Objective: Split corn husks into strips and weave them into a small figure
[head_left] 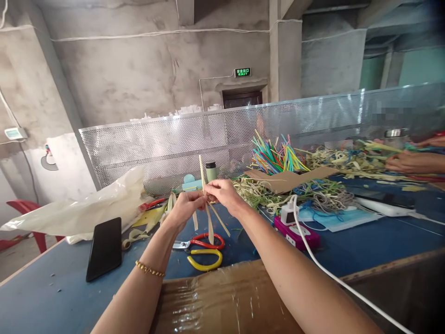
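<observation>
My left hand [186, 208] and my right hand [222, 192] meet above the table, fingers pinched on pale flat strips [210, 225] that look like dried leaf or straw. One strip end points up above the fingers, and several ends hang below. Just where the strips cross is hidden by my fingertips. Under them on the blue table lie scissors [206, 250] with one red and one yellow handle, blades to the left. More pale strips [139, 234] lie left of my left hand.
A black phone [104, 248] lies at left near a plastic bag [104, 204]. Cardboard [222, 301] covers the front edge. At right are a purple power socket [302, 236] with a white cable, a blue mask [340, 218], colourful sticks [278, 155] and a co-worker's hands [406, 161]. A perforated metal screen [167, 144] stands behind.
</observation>
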